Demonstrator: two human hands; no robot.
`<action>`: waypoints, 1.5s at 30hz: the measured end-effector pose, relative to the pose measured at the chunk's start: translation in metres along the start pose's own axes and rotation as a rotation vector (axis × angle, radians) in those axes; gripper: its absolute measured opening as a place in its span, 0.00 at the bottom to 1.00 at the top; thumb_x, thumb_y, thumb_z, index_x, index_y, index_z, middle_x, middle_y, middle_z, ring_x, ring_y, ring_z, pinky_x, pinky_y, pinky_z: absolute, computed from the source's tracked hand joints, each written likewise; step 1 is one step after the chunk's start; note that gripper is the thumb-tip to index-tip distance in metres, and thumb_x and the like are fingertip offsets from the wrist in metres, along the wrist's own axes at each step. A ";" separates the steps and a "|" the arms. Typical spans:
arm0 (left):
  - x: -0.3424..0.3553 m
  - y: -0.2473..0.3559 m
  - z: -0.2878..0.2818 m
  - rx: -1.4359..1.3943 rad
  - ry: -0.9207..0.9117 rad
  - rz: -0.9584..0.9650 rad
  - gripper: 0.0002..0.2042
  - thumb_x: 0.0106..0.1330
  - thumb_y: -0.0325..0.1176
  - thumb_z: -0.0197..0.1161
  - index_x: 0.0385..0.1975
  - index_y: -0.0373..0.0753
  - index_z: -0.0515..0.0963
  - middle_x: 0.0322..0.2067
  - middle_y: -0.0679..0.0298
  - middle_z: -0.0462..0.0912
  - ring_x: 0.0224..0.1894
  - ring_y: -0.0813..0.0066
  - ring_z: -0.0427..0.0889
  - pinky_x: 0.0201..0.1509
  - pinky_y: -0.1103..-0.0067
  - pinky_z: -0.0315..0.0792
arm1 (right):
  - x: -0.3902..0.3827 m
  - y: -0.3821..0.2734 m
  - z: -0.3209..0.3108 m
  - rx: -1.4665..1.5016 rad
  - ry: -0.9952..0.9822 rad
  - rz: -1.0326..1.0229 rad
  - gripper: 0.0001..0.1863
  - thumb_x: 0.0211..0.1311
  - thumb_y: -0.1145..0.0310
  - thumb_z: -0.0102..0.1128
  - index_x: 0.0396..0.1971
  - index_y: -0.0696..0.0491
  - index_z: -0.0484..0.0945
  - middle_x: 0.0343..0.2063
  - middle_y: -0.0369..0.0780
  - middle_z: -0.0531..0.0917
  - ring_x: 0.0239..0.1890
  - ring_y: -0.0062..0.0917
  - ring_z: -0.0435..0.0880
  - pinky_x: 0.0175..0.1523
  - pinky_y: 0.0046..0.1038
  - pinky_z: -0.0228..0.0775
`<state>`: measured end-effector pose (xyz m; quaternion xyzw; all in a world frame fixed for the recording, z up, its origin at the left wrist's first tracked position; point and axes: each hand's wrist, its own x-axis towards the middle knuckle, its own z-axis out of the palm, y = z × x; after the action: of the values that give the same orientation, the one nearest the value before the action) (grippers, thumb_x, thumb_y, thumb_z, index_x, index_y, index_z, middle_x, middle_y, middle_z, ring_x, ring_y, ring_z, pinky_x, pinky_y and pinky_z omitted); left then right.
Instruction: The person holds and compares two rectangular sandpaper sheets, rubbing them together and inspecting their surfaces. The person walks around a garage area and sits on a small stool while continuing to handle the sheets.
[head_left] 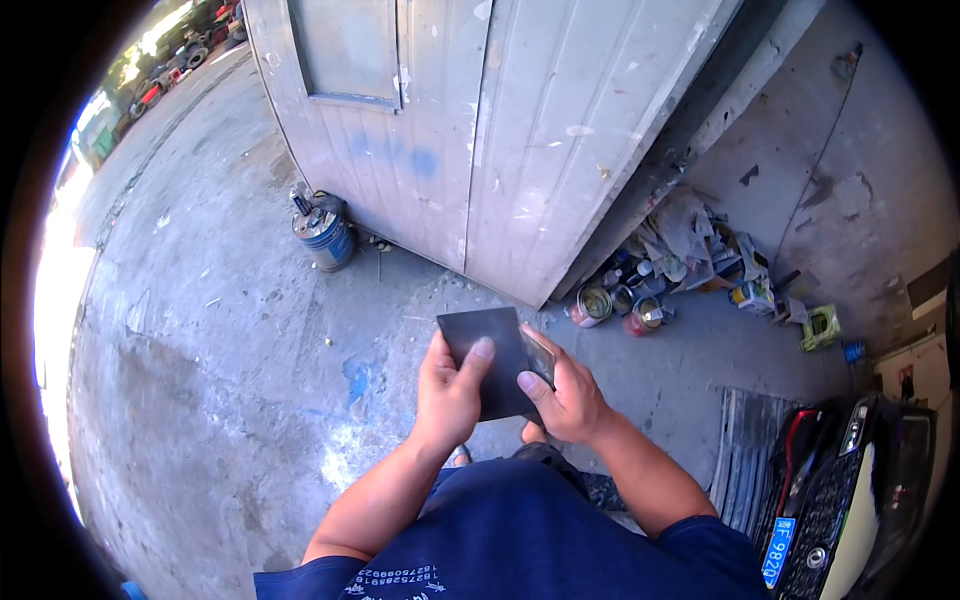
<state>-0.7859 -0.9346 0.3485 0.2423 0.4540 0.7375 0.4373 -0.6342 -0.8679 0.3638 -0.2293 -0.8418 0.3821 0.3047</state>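
Note:
In front of my body, both hands are on a flat, dark grey rectangular sheet [497,375], which looks like sandpaper. My left hand [450,385] grips its left side, thumb on top and fingers hidden underneath. On the right edge, my right hand [568,395] pinches it with the thumb over the top. A smaller flat piece [540,355] with a pale edge shows between the right thumb and fingers; its kind is hard to make out. The sheet is held above the concrete floor, tilted slightly.
A large pale metal door panel [440,130] stands ahead, with a blue bucket [328,243] by its lower left corner. To the right, open cans [592,304] and heaped paper rubbish [690,240] lie along the wall. Car front parts [820,490] stand at lower right beside grey slatted sheeting [748,440].

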 end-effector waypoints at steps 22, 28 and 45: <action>-0.015 -0.005 0.002 0.138 -0.091 0.057 0.11 0.69 0.28 0.56 0.47 0.34 0.69 0.42 0.61 0.79 0.43 0.78 0.78 0.50 0.79 0.72 | -0.004 -0.002 0.001 -0.059 -0.021 -0.002 0.28 0.66 0.69 0.50 0.62 0.64 0.57 0.52 0.57 0.73 0.53 0.48 0.75 0.58 0.35 0.65; -0.013 -0.009 -0.009 0.291 -0.222 0.084 0.11 0.68 0.28 0.56 0.47 0.33 0.70 0.40 0.62 0.80 0.42 0.79 0.78 0.48 0.80 0.72 | 0.006 -0.008 -0.021 0.116 -0.267 0.216 0.26 0.66 0.66 0.52 0.60 0.63 0.63 0.48 0.52 0.78 0.50 0.40 0.79 0.56 0.34 0.68; 0.006 0.012 -0.002 0.105 -0.149 0.018 0.10 0.68 0.28 0.57 0.46 0.34 0.71 0.39 0.63 0.80 0.41 0.80 0.77 0.47 0.80 0.72 | 0.005 -0.013 -0.029 0.148 -0.154 0.121 0.24 0.66 0.65 0.51 0.58 0.61 0.64 0.45 0.50 0.79 0.46 0.39 0.80 0.52 0.34 0.70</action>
<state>-0.7958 -0.9326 0.3574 0.3231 0.4560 0.6965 0.4500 -0.6202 -0.8578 0.3909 -0.2263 -0.8169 0.4774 0.2315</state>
